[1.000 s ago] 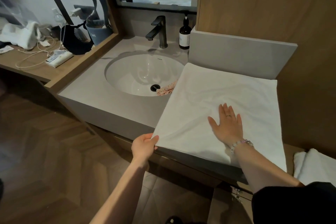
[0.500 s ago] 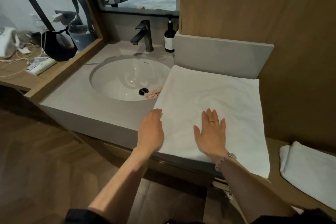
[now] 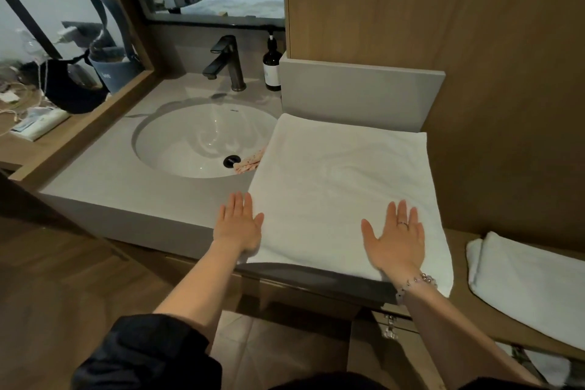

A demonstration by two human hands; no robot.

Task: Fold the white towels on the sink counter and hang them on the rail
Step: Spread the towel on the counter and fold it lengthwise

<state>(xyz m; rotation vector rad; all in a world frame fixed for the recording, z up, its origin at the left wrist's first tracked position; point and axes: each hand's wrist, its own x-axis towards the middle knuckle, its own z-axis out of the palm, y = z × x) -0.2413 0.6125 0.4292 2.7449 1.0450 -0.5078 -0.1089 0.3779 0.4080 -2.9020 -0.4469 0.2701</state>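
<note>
left hand (image 3: 239,226), right hand (image 3: 397,237) flat on towel (image 3: 332,184) — no grip | sink (image 3: 190,142) beside

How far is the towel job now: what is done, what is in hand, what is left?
Done: one folded white towel lies on the wooden ledge at the right. In hand: a second towel is spread on the sink counter; the left hand rests at its left edge, the right hand flat on it. Left: its further folds and hanging both; no rail is in view.
</note>
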